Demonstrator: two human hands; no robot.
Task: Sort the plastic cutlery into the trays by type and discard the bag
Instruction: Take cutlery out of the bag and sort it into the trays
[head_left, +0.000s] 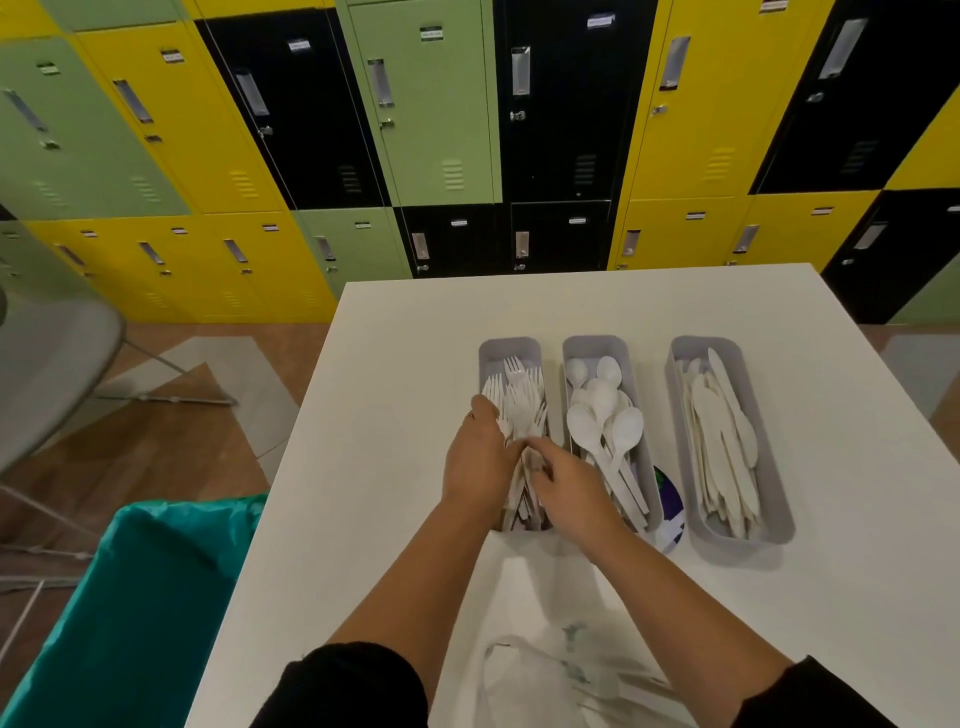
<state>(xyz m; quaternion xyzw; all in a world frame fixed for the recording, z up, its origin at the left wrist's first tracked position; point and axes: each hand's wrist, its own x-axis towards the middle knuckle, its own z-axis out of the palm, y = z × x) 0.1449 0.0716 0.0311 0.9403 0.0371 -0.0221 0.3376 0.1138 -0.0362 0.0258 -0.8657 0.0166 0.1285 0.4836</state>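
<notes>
White plastic forks (521, 400) are heaped in the left grey tray (506, 349), and both hands are brought together over its near half. The left hand (480, 460) is reached in from seven o'clock, its back turned up, its fingers (485, 405) laid fairly straight along the left side of the fork pile and touching it; whether anything is gripped beneath the palm cannot be told. The right hand (569, 486) is reached in from five o'clock, its wrist bent inward, its fingers (540, 448) curled down onto the fork handles near the tray's middle, where a pinch on the handles is seen. Both forearms are extended bare from black sleeves (348, 686) at the lower edge of the view.

At three o'clock of the fork tray, a second grey tray (592, 345) is filled with white spoons (605, 415), and further toward three o'clock a third tray (701, 345) is filled with white knives (722, 447). All three are set side by side on the white counter (395, 374). A thin white plastic bag (540, 613) is spread on the counter at six o'clock, under the forearms, with a few pale utensils dimly seen inside it.

A bin lined in green (130, 597) is stood off the counter's edge at eight o'clock. Lockers (436, 104) in yellow, green and black are ranged at twelve o'clock.
</notes>
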